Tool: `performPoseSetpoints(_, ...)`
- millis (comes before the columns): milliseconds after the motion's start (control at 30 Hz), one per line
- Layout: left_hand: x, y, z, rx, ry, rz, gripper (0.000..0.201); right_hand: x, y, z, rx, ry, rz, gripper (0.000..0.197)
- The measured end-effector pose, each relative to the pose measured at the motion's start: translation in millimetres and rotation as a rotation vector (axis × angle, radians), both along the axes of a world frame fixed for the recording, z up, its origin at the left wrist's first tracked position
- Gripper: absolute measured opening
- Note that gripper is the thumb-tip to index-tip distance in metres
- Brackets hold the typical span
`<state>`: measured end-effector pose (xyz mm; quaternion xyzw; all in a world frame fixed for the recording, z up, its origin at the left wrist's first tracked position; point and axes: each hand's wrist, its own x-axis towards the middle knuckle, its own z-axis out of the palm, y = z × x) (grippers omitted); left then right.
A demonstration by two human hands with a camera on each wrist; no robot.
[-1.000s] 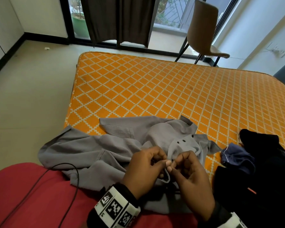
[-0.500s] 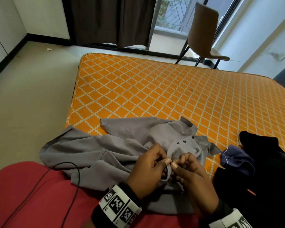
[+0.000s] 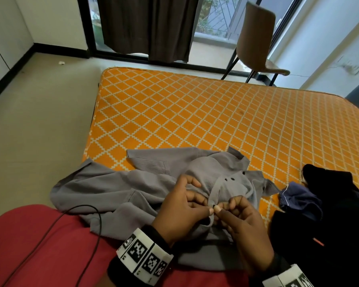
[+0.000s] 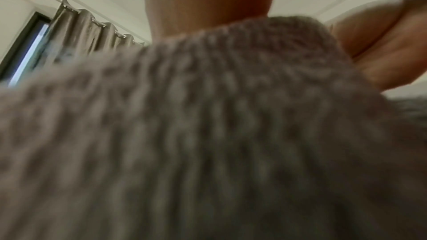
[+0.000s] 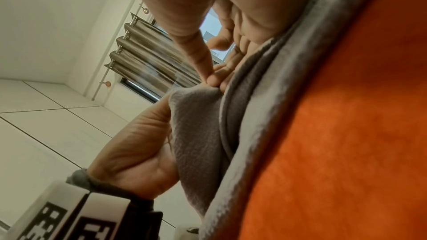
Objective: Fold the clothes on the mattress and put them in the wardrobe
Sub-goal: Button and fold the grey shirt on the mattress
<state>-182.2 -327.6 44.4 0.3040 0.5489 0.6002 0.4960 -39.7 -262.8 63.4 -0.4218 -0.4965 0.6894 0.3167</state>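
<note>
Shirt (image 3: 116, 189): lies rumpled on the near edge of the mattress (image 3: 195, 121).
Left hand (image 3: 180, 212): your fingertips pinch the shirt's button strip.
Right hand (image 3: 245, 228): your fingertips pinch the same strip, touching the left.

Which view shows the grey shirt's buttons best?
The head view: three dark buttons show on the grey shirt, just beyond both hands. The left wrist view shows only blurred grey cloth; the right wrist view shows cloth pinched between fingers, with no buttons visible.
</note>
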Motion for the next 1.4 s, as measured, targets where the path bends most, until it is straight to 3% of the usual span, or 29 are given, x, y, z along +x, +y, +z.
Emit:
performPoseSetpoints(267,3.2,0.2,3.2,0.0,0.319,0.11,0.05,-5.8,-9.0,-1.6,0.259,-0.175,0.078,0.019)
performPoseSetpoints(433,0.1,-0.2,0.4,-0.013,0.238,0.086,0.049,-2.3,-7.1,-0.7,0.235,-0.179,0.077,0.015)
performPoseSetpoints(700,-0.9,0.7,0.8,0.065,0.272,0.033,0.045,-4.6,-6.0,2.0,0.158,-0.174,0.085,0.011)
performPoseSetpoints(900,-4.8,2.2,-4.7,0.029,0.07,0.016,0.041,-4.2,-2.6,2.7,0.04,-0.135,0.075,0.012)
performPoseSetpoints(1067,-3.3,1.9,-4.0,-0.019,0.102,0.001,0.021,-4.1,-4.0,1.8,0.092,-0.145,0.099,0.012)
performPoseSetpoints(1400,-9.5,-0.6,-1.4,-0.035,0.014,0.013,0.031,-4.6,-4.7,-4.8,0.149,-0.094,0.069,0.01)
